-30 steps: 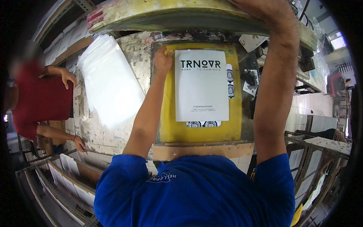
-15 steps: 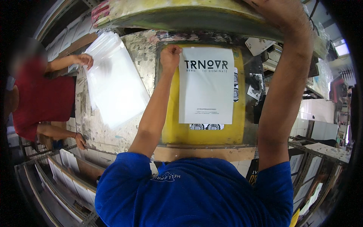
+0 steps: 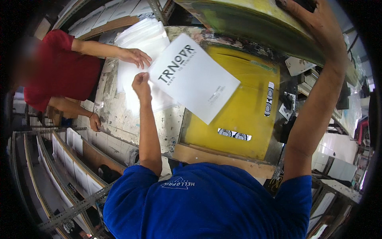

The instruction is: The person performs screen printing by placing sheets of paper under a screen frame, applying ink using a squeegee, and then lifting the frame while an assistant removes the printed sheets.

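My left hand (image 3: pixel 141 84) is closed, pinching one corner of a thin white sheet (image 3: pixel 199 81) printed with black lettering. The sheet hangs tilted, partly over a yellow printing board (image 3: pixel 242 115) and partly over a stack of white sheets (image 3: pixel 147 38). At the upper right, my right hand (image 3: pixel 320 24) is raised and grips the edge of a lifted screen-printing frame (image 3: pixel 242 34), its fingers partly cut off by the picture's edge. Two patterned strips, a lower one (image 3: pixel 234 134) and a right one (image 3: pixel 269 98), lie on the yellow board.
A co-worker in a red shirt (image 3: pixel 59 75) stands at the left, with one open hand (image 3: pixel 135 56) close to the sheet's upper corner and the other at the table edge (image 3: pixel 95 121). Shelf racks (image 3: pixel 59 167) stand lower left. Stacked boxes and trays (image 3: pixel 306 75) sit at the right.
My left hand has lifted the printed sheet off the yellow board and swung it left, turning it. The co-worker's hand has reached toward it. My right hand remains on the raised frame.
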The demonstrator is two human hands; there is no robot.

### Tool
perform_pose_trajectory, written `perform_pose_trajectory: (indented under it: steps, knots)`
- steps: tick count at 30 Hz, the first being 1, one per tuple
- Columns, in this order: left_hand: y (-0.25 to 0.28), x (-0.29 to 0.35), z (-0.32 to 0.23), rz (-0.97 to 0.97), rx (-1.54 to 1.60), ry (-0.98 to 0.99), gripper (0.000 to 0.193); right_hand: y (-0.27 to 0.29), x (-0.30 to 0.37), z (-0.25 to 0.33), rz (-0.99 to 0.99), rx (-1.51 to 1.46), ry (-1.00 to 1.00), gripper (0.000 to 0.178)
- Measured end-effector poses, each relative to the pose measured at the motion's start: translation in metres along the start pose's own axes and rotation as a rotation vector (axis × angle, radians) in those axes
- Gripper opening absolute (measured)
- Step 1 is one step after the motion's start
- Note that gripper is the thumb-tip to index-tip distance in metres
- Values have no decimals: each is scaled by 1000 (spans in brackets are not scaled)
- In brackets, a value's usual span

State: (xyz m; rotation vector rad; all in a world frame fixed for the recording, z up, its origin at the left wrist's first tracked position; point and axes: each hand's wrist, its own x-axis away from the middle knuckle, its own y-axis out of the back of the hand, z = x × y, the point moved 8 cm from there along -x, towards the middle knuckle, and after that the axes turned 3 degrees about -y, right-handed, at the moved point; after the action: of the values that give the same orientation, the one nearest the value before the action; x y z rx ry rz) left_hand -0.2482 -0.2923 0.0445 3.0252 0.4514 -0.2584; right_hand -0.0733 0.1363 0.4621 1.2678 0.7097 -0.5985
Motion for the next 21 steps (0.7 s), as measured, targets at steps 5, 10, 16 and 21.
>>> perform_pose_trajectory:
  steps: [5,10,16,21]
  knots:
    - [134,-22,37,-291,-28,32,9,-6,-7,2,202,-183,-116,40]
    - [140,23,-54,-762,-888,-445,29,-6,2,9,68,-75,-141,36]
    - [-4,95,-80,7,-576,-694,34,-9,-7,-4,240,-350,-148,36]
    - [-72,129,0,360,-952,-437,25,-9,-12,-1,302,-323,-137,37]
